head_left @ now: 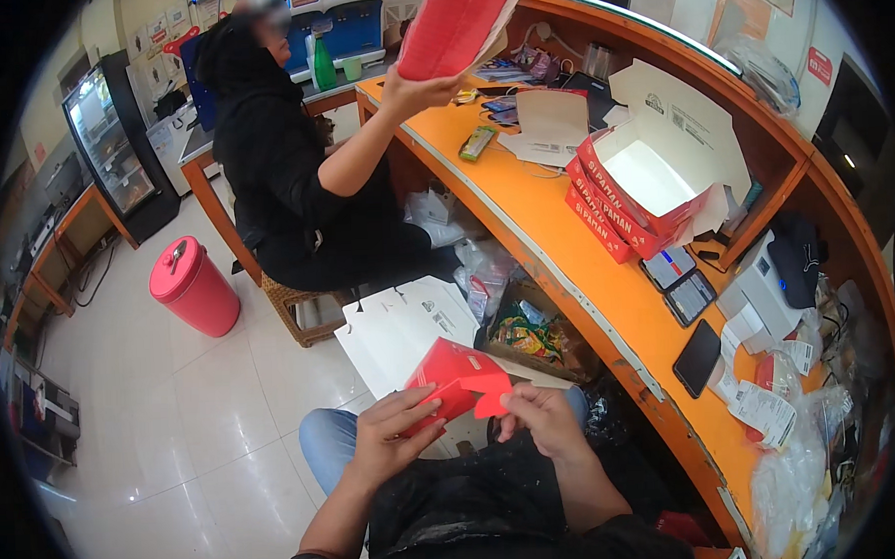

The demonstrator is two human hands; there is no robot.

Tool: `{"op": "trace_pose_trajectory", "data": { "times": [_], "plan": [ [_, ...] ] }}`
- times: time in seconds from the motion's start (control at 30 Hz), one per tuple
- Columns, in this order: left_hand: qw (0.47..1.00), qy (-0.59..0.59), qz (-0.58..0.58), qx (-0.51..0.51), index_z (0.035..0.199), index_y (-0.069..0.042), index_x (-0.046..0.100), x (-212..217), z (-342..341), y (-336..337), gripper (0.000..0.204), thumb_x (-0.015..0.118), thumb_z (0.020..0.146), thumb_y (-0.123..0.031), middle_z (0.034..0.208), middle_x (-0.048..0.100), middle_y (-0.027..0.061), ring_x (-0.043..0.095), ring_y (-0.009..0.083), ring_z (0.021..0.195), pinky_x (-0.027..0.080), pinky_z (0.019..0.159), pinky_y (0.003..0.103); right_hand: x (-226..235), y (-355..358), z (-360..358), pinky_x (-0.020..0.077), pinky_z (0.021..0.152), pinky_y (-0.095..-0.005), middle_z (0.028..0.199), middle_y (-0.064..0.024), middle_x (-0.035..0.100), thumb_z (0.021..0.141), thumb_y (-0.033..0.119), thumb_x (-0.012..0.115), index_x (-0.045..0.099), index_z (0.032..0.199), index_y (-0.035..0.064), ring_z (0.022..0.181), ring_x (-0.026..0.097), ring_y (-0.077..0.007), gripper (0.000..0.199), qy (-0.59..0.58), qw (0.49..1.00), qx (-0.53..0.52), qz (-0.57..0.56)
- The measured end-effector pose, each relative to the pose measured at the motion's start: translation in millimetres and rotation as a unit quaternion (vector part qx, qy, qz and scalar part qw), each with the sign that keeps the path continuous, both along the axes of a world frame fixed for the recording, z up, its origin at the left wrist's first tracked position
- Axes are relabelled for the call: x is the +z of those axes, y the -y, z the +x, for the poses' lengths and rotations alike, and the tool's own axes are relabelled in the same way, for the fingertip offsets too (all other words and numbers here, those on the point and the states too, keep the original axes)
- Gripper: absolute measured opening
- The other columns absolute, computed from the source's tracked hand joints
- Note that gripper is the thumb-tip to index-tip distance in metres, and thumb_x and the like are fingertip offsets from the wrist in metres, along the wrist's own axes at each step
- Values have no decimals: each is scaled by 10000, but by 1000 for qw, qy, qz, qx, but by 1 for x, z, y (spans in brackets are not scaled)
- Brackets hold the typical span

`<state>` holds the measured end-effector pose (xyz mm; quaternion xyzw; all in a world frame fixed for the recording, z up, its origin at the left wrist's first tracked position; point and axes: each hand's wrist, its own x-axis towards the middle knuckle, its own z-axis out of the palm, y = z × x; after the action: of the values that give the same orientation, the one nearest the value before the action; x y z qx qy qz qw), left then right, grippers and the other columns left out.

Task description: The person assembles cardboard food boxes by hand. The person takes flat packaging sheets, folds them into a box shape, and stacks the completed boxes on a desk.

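Note:
A small red cardboard box, partly folded, is in front of me above my lap. My left hand grips its left side, fingers spread over the panel and thumb out of sight. At the box's right end, my right hand pinches a red flap between thumb and fingers. Just beyond the box lies a flat white cardboard sheet with cut slots.
A seated person in black raises a bundle of red cardboard. The orange counter carries stacked red-and-white boxes, phones, a printer and plastic bags. A pink bin stands on the floor.

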<state>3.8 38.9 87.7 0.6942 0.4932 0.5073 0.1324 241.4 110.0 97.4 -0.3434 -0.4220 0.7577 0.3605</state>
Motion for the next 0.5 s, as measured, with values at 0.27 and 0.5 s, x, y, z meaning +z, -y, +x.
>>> {"op": "trace_pose_trajectory", "data": {
  "times": [0.27, 0.5],
  "plan": [
    [990, 92, -38, 104, 1026, 16, 746, 6, 30, 20, 284, 822, 760, -50, 1120, 699, 248, 732, 216, 872, 570, 755, 285, -16, 21, -30, 390, 530, -240, 730, -18, 620, 971, 147, 652, 688, 858, -5, 606, 517, -53, 193, 180, 909, 6, 376],
    [983, 125, -63, 118, 1056, 14, 743, 2, 33, 13, 259, 788, 812, -62, 1174, 676, 267, 725, 214, 950, 556, 825, 274, -21, 14, -29, 461, 683, -299, 866, -75, 651, 940, 270, 687, 714, 944, 26, 790, 600, -162, 245, 250, 910, 84, 321]
  ]
}}
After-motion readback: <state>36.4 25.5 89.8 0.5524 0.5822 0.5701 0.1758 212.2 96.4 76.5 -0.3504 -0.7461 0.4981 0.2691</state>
